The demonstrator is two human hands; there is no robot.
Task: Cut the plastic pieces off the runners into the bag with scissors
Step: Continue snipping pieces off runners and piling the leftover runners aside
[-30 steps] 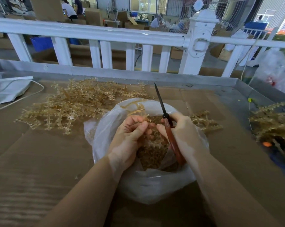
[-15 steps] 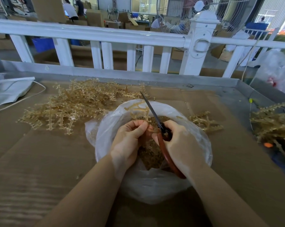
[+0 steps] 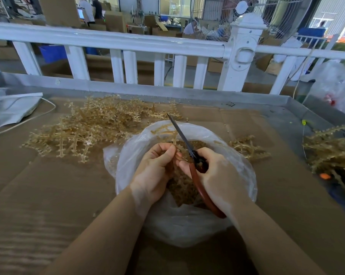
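Right hand (image 3: 219,175) grips scissors (image 3: 187,149); left hand (image 3: 153,171) curled over bag (image 3: 187,225).

No legible text, label, brand or number appears; any markings on the cardboard boxes (image 3: 116,20) beyond the white railing (image 3: 108,39) are possibly too blurred to read.

Scissors (image 3: 199,181) red-brown handles; runners (image 3: 92,128) translucent amber; bag (image 3: 187,225) cloudy white.
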